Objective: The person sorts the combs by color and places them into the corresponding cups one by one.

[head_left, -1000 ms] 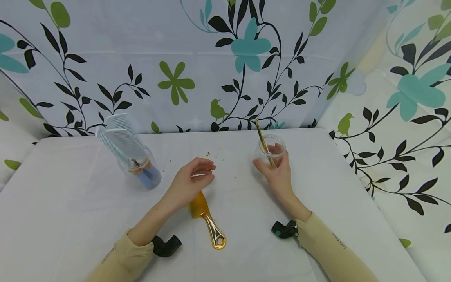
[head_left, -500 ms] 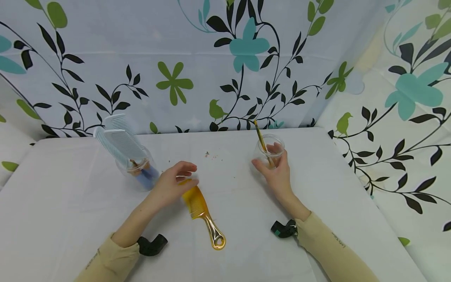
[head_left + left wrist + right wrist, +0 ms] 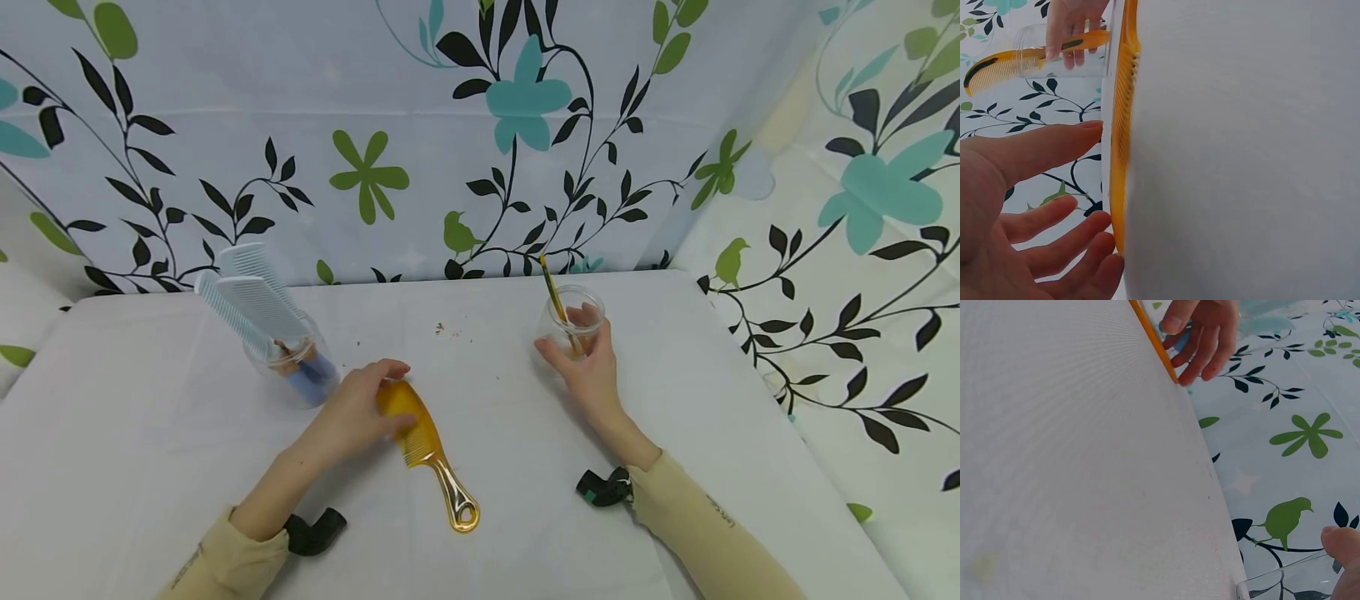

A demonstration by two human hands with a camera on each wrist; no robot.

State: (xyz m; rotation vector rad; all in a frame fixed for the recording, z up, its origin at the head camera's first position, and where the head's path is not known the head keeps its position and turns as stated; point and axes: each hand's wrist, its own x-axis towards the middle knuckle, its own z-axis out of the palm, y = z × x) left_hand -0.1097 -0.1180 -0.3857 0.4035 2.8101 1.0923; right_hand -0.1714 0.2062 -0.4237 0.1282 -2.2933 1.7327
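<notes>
In the head view, an amber comb (image 3: 424, 433) with a gold looped handle lies on the table. My left hand (image 3: 358, 410) is spread over its toothed end. In the left wrist view, the fingertips (image 3: 1102, 222) touch the end of this comb while the thumb stays just beside its edge. At right, my right hand (image 3: 594, 377) grips a clear jar (image 3: 550, 330) around its side. A second comb (image 3: 991, 72), amber with a dark stripe, stands tilted in that jar, its teeth outside the mouth.
On the left of the table (image 3: 187, 492), another clear jar (image 3: 321, 390) holds several light blue combs (image 3: 264, 304). Small brown crumbs (image 3: 440, 330) lie toward the back. A leaf-patterned cloth (image 3: 247, 83) hangs behind and on the right side.
My left hand has drawn back leftward along the amber comb and lowered onto its toothed end, its thumb now overlapping the comb. My right hand has kept its hold on the jar.
</notes>
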